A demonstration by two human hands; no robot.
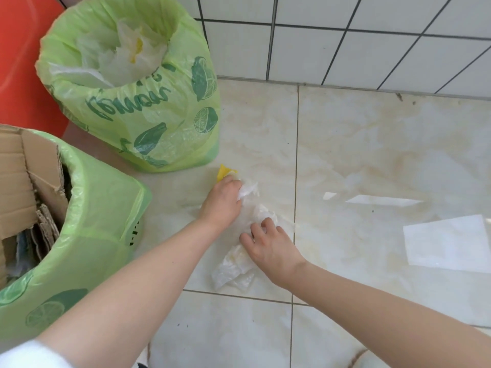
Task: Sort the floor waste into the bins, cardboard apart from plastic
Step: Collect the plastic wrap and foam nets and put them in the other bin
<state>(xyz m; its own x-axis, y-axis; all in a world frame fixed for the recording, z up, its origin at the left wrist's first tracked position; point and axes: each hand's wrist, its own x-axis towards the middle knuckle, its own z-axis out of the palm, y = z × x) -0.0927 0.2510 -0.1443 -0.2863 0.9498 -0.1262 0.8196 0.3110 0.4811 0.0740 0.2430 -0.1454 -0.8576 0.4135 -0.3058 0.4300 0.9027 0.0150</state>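
Crumpled clear plastic film (240, 264) is gripped by the left hand (221, 201) and the right hand (268, 248) on the floor (372, 160). Light, limp and slippery it is judged; bunched folds should be gathered.

Two bare forearms, bare hands, white sleeve (29, 354) edge at left upper arm

The pale tiled floor (372, 160) carries two green-lined bins (148, 107), with crumpled clear plastic (239, 266) and a yellow scrap (224, 171) lying just beside them.

Crumpled clear plastic (239, 266) on floor tiles (372, 155)
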